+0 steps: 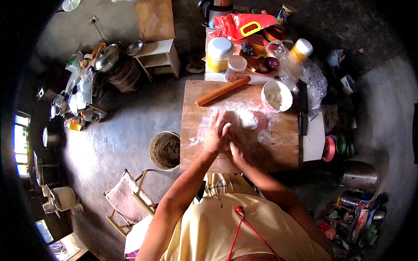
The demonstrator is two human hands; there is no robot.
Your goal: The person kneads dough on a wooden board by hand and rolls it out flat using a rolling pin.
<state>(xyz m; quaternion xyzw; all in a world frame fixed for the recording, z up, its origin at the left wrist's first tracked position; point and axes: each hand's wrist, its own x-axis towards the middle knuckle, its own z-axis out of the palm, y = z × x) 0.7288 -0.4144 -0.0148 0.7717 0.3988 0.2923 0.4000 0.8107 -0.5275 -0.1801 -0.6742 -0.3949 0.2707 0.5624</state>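
Both hands are together over the floured wooden board [278,145]. My left hand [216,134] lies on the board with its fingers stretched forward through white flour. Beside it, my right hand [236,152] is partly tucked against the left one, and its fingers are hard to make out. Whether anything lies under the palms is hidden. A white lump of dough [248,120] sits just to the right of my left fingertips. Behind them lie a wooden rolling pin [223,91] and a bowl of flour [277,96].
A knife [303,102] lies along the board's right edge. Jars [220,54], a red bag [244,25] and vegetables [271,64] stand behind the board. A bucket [165,150] and a folding chair [129,198] are on the floor at left.
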